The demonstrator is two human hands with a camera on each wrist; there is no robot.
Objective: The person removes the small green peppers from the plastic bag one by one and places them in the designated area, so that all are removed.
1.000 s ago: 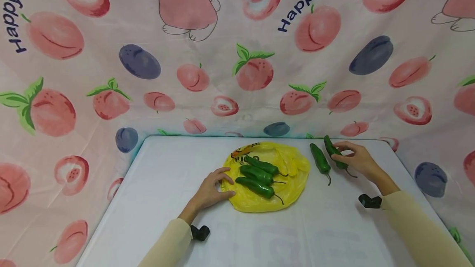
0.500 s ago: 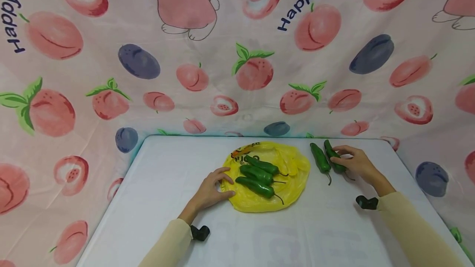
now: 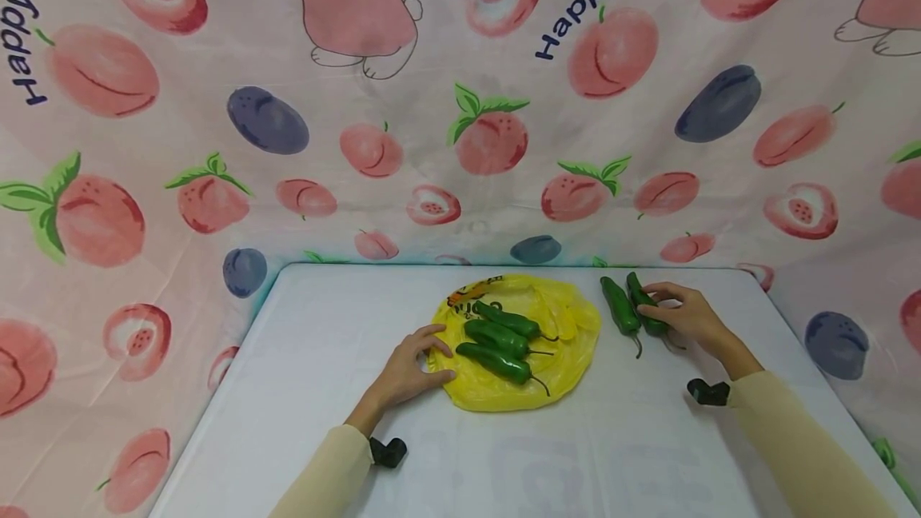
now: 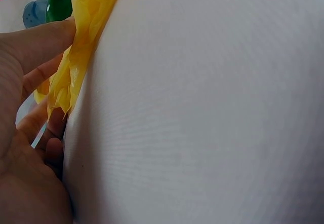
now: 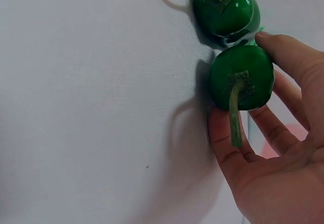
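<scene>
A yellow plastic bag (image 3: 564,374) lies flat with three green peppers on it: the top one (image 3: 507,318), the middle one (image 3: 496,337) and the lowest one (image 3: 492,362). My left hand (image 3: 404,372) touches the bag's left edge, thumb and fingers spread apart; the left wrist view shows its thumb against the crumpled yellow plastic (image 4: 81,51). To the right of the bag, my right hand (image 3: 692,316) holds a green pepper (image 3: 651,321) between thumb and fingers, stem toward the wrist camera (image 5: 258,67). Close beside it lies another pepper (image 3: 620,308).
The white table (image 3: 288,390) carries the bag and peppers. Behind it and at both sides hangs a pink cloth (image 3: 432,118) printed with fruit. A black wrist device (image 3: 388,452) is on the left wrist, and another (image 3: 708,392) on the right.
My right hand has moved slightly toward me and left with its pepper, which now lies closer alongside the neighbouring one. The left hand and the bag have not moved.
</scene>
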